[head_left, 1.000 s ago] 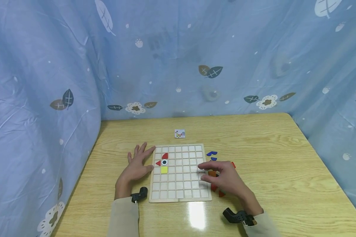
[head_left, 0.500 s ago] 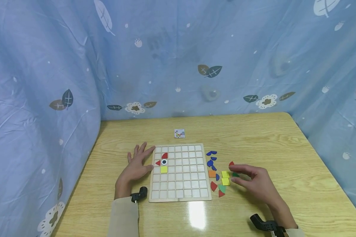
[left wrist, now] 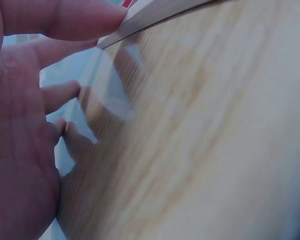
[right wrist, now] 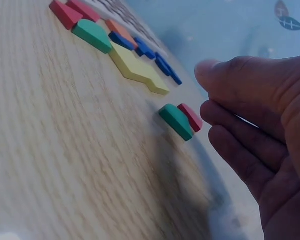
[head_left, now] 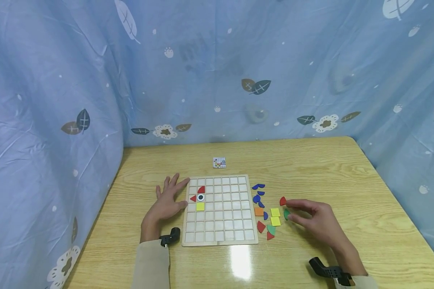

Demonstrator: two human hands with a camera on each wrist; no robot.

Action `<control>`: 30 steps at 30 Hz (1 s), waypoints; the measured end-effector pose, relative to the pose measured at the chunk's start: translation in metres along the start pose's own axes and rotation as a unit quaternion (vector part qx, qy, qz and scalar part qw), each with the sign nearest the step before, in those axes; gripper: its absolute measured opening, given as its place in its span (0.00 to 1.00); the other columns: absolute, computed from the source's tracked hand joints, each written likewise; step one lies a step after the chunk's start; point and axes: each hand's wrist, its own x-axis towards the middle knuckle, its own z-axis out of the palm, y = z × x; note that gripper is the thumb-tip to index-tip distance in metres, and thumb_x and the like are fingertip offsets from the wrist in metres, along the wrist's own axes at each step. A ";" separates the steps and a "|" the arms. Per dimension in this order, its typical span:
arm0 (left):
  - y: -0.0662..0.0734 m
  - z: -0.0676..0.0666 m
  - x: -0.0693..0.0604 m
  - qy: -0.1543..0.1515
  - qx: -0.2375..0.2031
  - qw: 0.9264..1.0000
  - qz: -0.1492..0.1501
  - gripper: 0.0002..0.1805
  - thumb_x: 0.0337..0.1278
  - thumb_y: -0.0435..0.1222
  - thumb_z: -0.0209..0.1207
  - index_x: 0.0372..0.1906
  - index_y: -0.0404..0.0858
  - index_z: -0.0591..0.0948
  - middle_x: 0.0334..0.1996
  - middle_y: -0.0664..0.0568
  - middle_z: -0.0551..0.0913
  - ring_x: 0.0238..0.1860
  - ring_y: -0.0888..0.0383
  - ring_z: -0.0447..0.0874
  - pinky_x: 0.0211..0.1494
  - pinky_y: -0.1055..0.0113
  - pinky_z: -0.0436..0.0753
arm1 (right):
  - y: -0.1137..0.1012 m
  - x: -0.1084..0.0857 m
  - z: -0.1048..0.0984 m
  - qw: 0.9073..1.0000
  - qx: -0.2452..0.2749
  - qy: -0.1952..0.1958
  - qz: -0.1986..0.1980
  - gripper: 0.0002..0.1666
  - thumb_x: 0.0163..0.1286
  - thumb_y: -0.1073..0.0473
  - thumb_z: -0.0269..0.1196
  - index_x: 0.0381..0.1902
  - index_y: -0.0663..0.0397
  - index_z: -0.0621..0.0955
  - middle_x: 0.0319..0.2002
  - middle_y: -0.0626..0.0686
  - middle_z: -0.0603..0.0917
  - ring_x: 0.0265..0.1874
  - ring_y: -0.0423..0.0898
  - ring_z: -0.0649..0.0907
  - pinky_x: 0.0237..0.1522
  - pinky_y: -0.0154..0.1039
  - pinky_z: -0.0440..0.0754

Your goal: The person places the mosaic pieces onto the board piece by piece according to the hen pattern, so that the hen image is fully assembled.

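Note:
My left hand (head_left: 168, 200) lies beside the gridded wooden board (head_left: 219, 243), fingers spread, with thumb and index fingertip at its left edge. On that board lie a red quarter-circle (head_left: 201, 190), a red triangle (head_left: 193, 198), a round eye tile (head_left: 200, 197) and a yellow square (head_left: 200, 206). Right of the loose pieces, my right hand (head_left: 318, 220) hovers with thumb and index finger apart, holding nothing. Nearest to it are a green curved piece (right wrist: 175, 121) and a red quarter-circle (head_left: 283, 201); in the right wrist view its fingers appear apart from both.
Between board and right hand lie two yellow squares (head_left: 275, 216), an orange square (head_left: 258, 211), several blue pieces (head_left: 256, 198), red pieces (head_left: 261, 227) and a light green one (head_left: 271, 230). A small pattern card (head_left: 219, 162) sits behind the board. A blue curtain (head_left: 217, 72) hangs beyond the table.
My right hand has moved from over the board's right edge to the right, past the yellow squares, and now hovers by the green piece. My left hand and the pieces on the board stay put.

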 end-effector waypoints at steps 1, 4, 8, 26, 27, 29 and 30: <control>0.000 0.000 0.000 0.000 -0.001 1.000 0.000 0.47 0.63 0.30 0.65 0.88 0.46 0.64 0.91 0.38 0.41 0.90 0.34 0.21 0.81 0.27 0.16 | 0.001 0.001 0.001 1.000 0.000 -0.002 -0.002 0.21 0.66 0.59 0.80 0.56 0.45 0.92 0.54 0.48 0.94 0.55 0.28 0.88 0.58 0.18 0.80; 0.000 0.000 0.000 -0.001 -0.002 1.000 0.001 0.47 0.63 0.31 0.65 0.87 0.46 0.65 0.91 0.38 0.41 0.90 0.34 0.21 0.81 0.27 0.16 | 0.005 0.005 0.004 1.000 0.006 -0.008 -0.012 0.21 0.66 0.60 0.80 0.57 0.44 0.92 0.55 0.48 0.94 0.56 0.29 0.88 0.58 0.19 0.80; 0.000 0.000 0.001 -0.001 -0.004 1.000 -0.001 0.47 0.63 0.31 0.66 0.87 0.46 0.65 0.91 0.38 0.41 0.90 0.34 0.21 0.81 0.28 0.16 | 0.007 0.009 0.010 1.000 0.004 -0.013 -0.028 0.22 0.64 0.64 0.80 0.56 0.44 0.92 0.56 0.48 0.94 0.57 0.27 0.87 0.58 0.17 0.78; 0.001 0.000 0.000 0.004 -0.002 1.000 -0.002 0.47 0.62 0.31 0.66 0.87 0.46 0.65 0.91 0.38 0.42 0.90 0.34 0.22 0.81 0.28 0.16 | -0.001 0.013 0.020 0.997 -0.045 -0.015 -0.057 0.24 0.61 0.70 0.80 0.52 0.43 0.93 0.51 0.45 0.95 0.57 0.42 0.91 0.59 0.15 0.75; 0.001 0.000 0.000 0.003 -0.001 1.000 -0.002 0.47 0.62 0.31 0.65 0.87 0.46 0.65 0.91 0.38 0.42 0.90 0.34 0.22 0.81 0.28 0.16 | -0.001 0.013 0.020 0.997 -0.048 -0.016 -0.060 0.24 0.61 0.71 0.80 0.52 0.43 0.93 0.50 0.45 0.95 0.56 0.43 0.91 0.59 0.15 0.76; 0.001 0.000 0.000 0.002 0.001 1.000 0.000 0.47 0.62 0.31 0.65 0.87 0.46 0.65 0.91 0.38 0.42 0.90 0.34 0.22 0.81 0.27 0.16 | -0.002 0.013 0.021 0.997 -0.052 -0.019 -0.062 0.24 0.61 0.71 0.79 0.52 0.43 0.93 0.50 0.44 0.95 0.56 0.44 0.92 0.59 0.16 0.77; 0.000 -0.001 0.000 0.002 0.001 1.000 0.000 0.47 0.62 0.31 0.65 0.87 0.46 0.65 0.91 0.38 0.42 0.90 0.34 0.22 0.81 0.27 0.16 | -0.002 0.013 0.021 0.996 -0.054 -0.019 -0.064 0.25 0.60 0.71 0.79 0.52 0.43 0.93 0.50 0.44 0.95 0.56 0.44 0.92 0.59 0.17 0.78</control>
